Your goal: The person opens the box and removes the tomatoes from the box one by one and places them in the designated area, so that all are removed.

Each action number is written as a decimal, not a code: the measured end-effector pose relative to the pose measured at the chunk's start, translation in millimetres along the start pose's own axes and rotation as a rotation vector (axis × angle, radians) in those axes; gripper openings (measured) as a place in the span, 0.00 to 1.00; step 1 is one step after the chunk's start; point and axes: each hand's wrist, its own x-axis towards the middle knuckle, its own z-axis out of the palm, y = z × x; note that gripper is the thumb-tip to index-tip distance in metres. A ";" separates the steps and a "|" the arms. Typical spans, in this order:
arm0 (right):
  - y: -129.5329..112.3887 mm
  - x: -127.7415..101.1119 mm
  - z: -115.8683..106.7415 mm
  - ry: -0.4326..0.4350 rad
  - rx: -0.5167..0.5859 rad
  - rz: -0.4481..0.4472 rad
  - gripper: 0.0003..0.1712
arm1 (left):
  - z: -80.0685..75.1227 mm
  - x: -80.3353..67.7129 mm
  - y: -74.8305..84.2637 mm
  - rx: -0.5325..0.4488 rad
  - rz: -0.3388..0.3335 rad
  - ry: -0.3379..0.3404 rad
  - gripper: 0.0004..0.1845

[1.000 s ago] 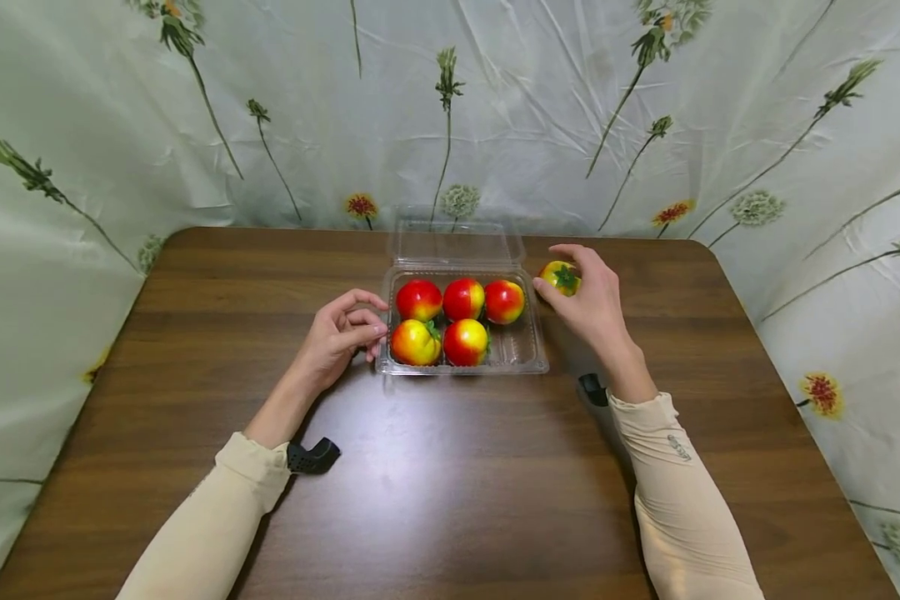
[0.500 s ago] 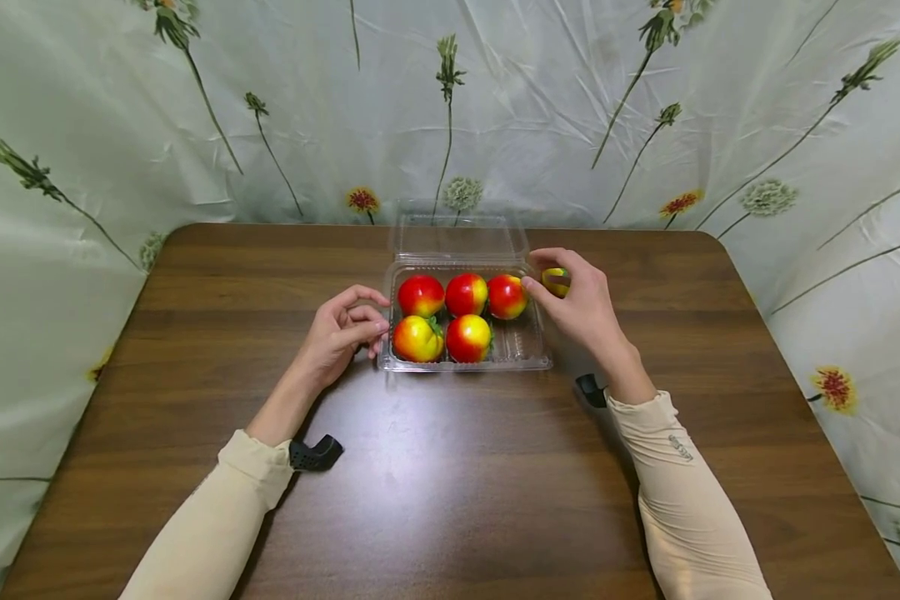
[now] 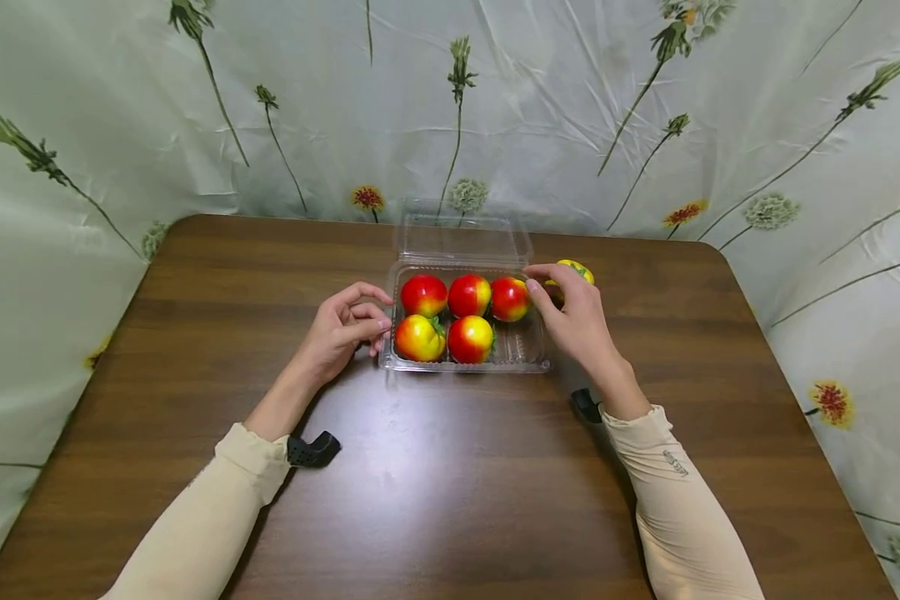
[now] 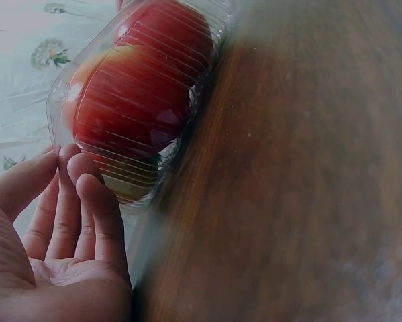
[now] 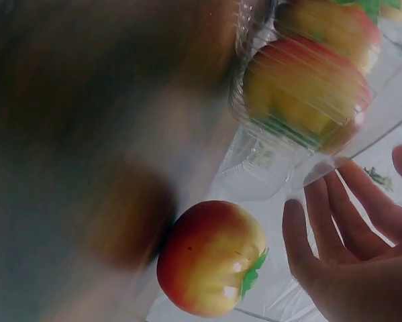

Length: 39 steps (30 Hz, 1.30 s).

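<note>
A transparent plastic clamshell container point(image 3: 521, 350) stands with its lid point(image 3: 461, 237) raised toward the back. Several glossy red-and-yellow fruits with green leafy tops sit in it, among them a front-left fruit point(image 3: 418, 338) and a back-right fruit point(image 3: 509, 298). The front-right compartment holds no fruit. My left hand point(image 3: 333, 333) pinches the container's left rim between thumb and fingers. At the right rim my right hand point(image 3: 579, 325) has its fingertips against the plastic, the thumb apart from them in the right wrist view. One loose fruit point(image 5: 211, 258) lies on the table beyond this hand, partly covered in the head view.
The brown wooden table point(image 3: 420, 500) has its back edge close behind the raised lid. A pale curtain point(image 3: 330, 108) printed with dandelions hangs behind and around the table. Black wrist devices show by both cuffs, such as the left wrist device point(image 3: 313, 450).
My right hand has left the loose fruit and moved left to the container's right rim. The loose fruit now sits slightly farther right and back. My left hand keeps its place on the rim.
</note>
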 end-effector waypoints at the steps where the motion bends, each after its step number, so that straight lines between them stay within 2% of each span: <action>1: 0.1 -0.7 1.0 0.001 -0.006 0.001 0.16 | -0.2 0.2 0.5 0.001 0.000 -0.002 0.14; 9: -0.1 -1.3 4.1 0.003 -0.026 -0.011 0.16 | -0.7 -0.3 1.3 -0.005 0.003 -0.003 0.14; 14: 2.3 -1.7 5.6 -0.009 -0.047 -0.049 0.17 | 0.4 -0.9 0.2 -0.004 -0.007 0.011 0.14; 24: 4.2 -0.7 11.2 -0.029 -0.123 -0.106 0.29 | 0.3 1.5 1.4 -0.002 -0.001 0.004 0.13; 34: 0.3 0.9 12.3 -0.121 -0.269 -0.180 0.39 | 0.2 2.4 2.7 -0.007 -0.005 0.013 0.14; 39: 0.5 0.2 13.8 -0.120 -0.277 -0.179 0.39 | 0.2 2.0 2.1 -0.014 -0.004 0.014 0.14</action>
